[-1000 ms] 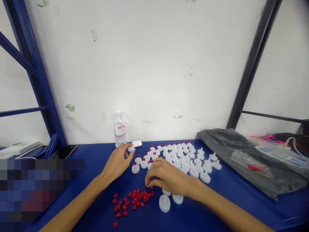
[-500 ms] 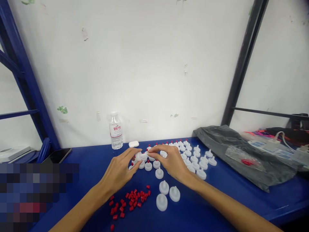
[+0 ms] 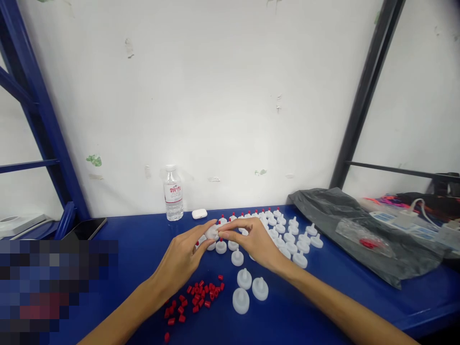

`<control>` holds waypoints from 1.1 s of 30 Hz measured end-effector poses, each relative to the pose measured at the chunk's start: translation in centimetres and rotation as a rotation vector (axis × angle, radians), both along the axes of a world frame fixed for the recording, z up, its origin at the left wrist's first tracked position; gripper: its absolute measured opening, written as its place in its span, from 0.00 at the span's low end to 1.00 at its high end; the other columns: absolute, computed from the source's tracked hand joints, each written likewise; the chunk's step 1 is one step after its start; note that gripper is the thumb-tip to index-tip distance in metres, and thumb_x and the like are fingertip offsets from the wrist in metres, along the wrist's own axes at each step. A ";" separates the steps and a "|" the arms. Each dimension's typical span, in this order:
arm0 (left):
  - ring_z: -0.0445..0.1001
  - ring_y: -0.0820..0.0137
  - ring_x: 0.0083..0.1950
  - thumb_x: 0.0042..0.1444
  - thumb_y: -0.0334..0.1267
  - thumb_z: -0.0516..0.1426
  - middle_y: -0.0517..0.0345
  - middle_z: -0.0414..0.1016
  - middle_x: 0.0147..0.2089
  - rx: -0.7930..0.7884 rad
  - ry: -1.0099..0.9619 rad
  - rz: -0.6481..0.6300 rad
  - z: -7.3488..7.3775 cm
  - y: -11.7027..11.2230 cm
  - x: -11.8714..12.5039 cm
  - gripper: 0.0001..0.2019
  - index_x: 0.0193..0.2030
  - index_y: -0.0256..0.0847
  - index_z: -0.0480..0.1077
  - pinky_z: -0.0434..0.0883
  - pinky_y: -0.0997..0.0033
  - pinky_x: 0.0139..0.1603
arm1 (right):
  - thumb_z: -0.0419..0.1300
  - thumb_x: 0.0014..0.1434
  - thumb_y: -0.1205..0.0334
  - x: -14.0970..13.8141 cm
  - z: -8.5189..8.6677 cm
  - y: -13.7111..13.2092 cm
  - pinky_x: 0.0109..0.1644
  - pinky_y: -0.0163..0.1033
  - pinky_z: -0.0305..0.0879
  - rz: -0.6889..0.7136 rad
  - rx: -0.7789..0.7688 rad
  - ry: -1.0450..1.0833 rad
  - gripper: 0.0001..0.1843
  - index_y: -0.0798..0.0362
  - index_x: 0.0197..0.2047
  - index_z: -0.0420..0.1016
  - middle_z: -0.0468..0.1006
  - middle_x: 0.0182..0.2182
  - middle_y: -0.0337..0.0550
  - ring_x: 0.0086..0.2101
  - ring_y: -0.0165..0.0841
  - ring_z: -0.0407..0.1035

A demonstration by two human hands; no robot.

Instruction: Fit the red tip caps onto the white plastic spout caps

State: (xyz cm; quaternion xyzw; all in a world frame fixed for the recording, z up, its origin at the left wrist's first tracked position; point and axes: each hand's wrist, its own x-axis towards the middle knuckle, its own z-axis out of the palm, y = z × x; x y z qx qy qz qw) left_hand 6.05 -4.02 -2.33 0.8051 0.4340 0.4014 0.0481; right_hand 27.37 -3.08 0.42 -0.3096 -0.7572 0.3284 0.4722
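My left hand (image 3: 183, 254) is closed on a white plastic nozzle cap (image 3: 212, 232), lifted above the table with its spout toward the right. At the spout end, the thumb and forefinger of my right hand (image 3: 247, 237) are pinched together. Whatever sits between those fingertips is hidden. Behind and below my hands stand rows of white nozzle caps, several with red tips, such as this red-tipped one (image 3: 221, 246). Plain nozzle caps (image 3: 241, 301) stand nearer me, right of a scatter of small red tip caps (image 3: 196, 302).
On the blue table (image 3: 305, 306), a water bottle (image 3: 174, 194) and a small white case (image 3: 199, 214) stand by the wall. A dark phone (image 3: 89, 229) lies at left. A grey plastic bag (image 3: 330, 211) and a clear bag (image 3: 364, 238) with red pieces lie at right.
My left hand and its nozzle cap have shifted slightly right, closer to my right fingertips. The spout is now mostly covered by them. The view has tilted a little.
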 end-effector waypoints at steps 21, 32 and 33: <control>0.70 0.74 0.38 0.67 0.41 0.55 0.52 0.59 0.56 0.399 0.145 -0.080 0.2 -0.5 0.4 0.13 0.57 0.52 0.71 0.70 0.79 0.25 | 0.70 0.54 0.54 -0.2 -0.3 -0.5 0.52 0.47 0.71 0.393 -0.396 0.115 0.28 0.51 0.57 0.75 0.82 0.42 0.45 0.44 0.38 0.77; 0.74 0.71 0.40 0.67 0.44 0.55 0.54 0.64 0.54 0.249 0.141 -0.021 1.0 -0.4 0.1 0.13 0.56 0.51 0.71 0.75 0.73 0.35 | 0.64 0.61 0.50 -0.1 0.4 -0.7 0.51 0.44 0.71 0.251 -0.249 0.040 0.24 0.49 0.57 0.71 0.81 0.46 0.45 0.45 0.38 0.77; 0.75 0.69 0.42 0.66 0.45 0.54 0.54 0.65 0.54 0.214 0.140 0.041 1.2 -0.1 -0.3 0.14 0.57 0.51 0.71 0.75 0.71 0.37 | 0.61 0.63 0.50 0.1 0.7 -0.7 0.50 0.43 0.70 0.161 -0.154 -0.008 0.21 0.48 0.57 0.72 0.81 0.47 0.45 0.46 0.37 0.77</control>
